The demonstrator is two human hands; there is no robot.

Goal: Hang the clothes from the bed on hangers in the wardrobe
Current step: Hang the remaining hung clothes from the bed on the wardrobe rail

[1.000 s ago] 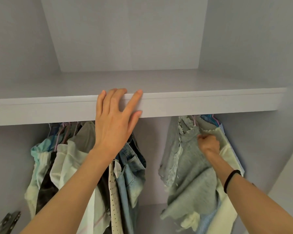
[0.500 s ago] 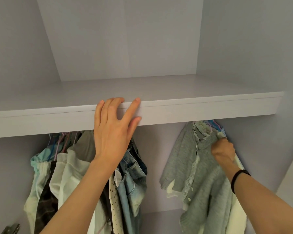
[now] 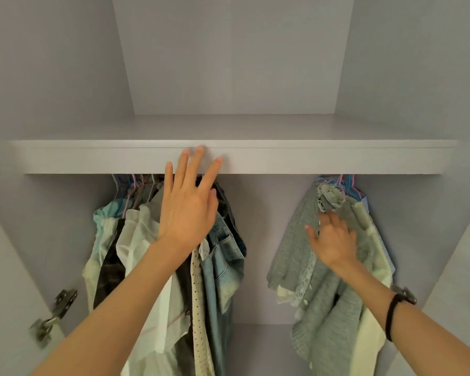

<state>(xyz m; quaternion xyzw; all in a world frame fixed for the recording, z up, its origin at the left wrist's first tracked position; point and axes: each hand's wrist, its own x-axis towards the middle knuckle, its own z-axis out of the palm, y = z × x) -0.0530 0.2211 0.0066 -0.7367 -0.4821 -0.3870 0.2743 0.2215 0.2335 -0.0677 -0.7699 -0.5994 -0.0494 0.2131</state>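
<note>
Fingers of the left hand (image 3: 186, 210) lie spread and straight against the pale grey wardrobe shelf (image 3: 337, 160), probably for balance, while the right hand (image 3: 334, 240), open-palmed, rests against the hanging grey knitted lace-trimmed cardigan (image 3: 296, 253), likely settling it.

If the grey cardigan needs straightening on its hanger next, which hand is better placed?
Probably the right hand: it is open against the grey cardigan, just below the collar. The left hand is up by the shelf, in front of the other clothes.
</note>
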